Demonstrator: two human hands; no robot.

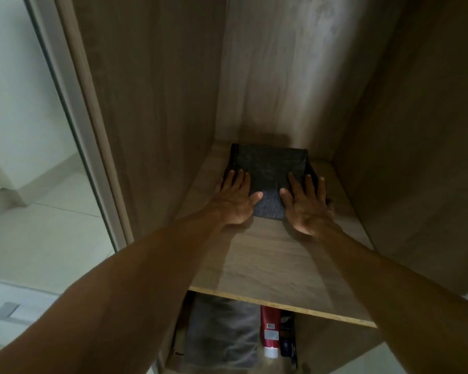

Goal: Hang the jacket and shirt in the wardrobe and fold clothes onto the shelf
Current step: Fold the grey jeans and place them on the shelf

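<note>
Wardrobe point(160, 103) panels of pale wood rise on three sides of the shelf point(268, 265). Toward the shelf's back lies a dark grey folded garment point(270, 166), flat on the board and just short of the back panel. Under the shelf is grey cloth point(222, 336). Over the shelf's front edge two bare arms reach in: the left hand point(235, 201) presses flat on the garment's left side and the right hand point(305, 206) on its right side, fingers straight and spread, thumbs turned inward, grasping nothing. A red bottle point(270, 333) stands under the shelf, just beside the grey cloth.
</note>
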